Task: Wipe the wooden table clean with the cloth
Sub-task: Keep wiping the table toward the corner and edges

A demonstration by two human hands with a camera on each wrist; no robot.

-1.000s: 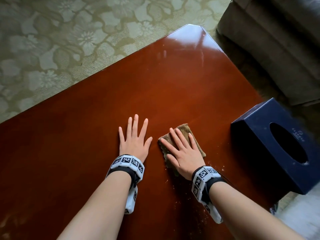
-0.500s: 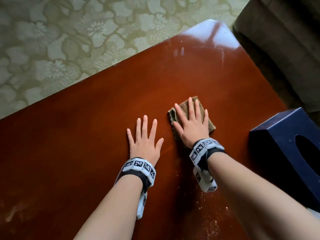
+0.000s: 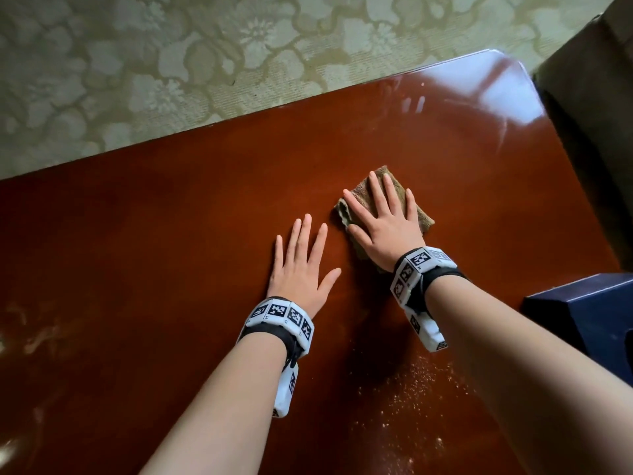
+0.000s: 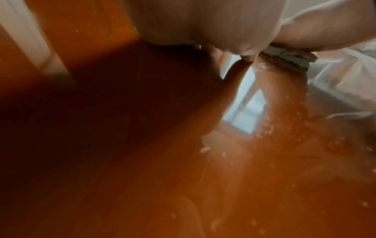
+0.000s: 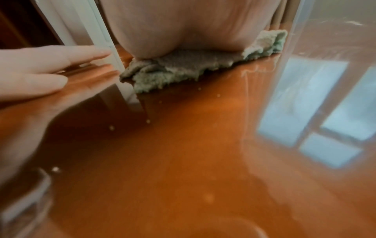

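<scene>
A glossy reddish-brown wooden table (image 3: 171, 269) fills most of the head view. My right hand (image 3: 383, 217) lies flat on a folded brown cloth (image 3: 423, 219), fingers straight, pressing it onto the tabletop. In the right wrist view the cloth (image 5: 173, 70) shows bunched under my palm. My left hand (image 3: 301, 265) rests flat on the bare wood just left of the cloth, fingers spread, holding nothing. Pale crumbs (image 3: 411, 389) are scattered on the wood nearer me, between my forearms, and show as specks (image 4: 266, 128) in the left wrist view.
A dark blue tissue box (image 3: 589, 317) stands on the table at the right edge, close to my right forearm. A brown sofa (image 3: 596, 132) sits past the table's right end. A patterned green carpet (image 3: 171, 63) lies beyond the far edge. Dull smears (image 3: 30, 334) mark the wood at left.
My right hand has pushed the cloth away from me, toward the table's far edge. The left hand stays flat on the wood. The crumbs lie behind the cloth now.
</scene>
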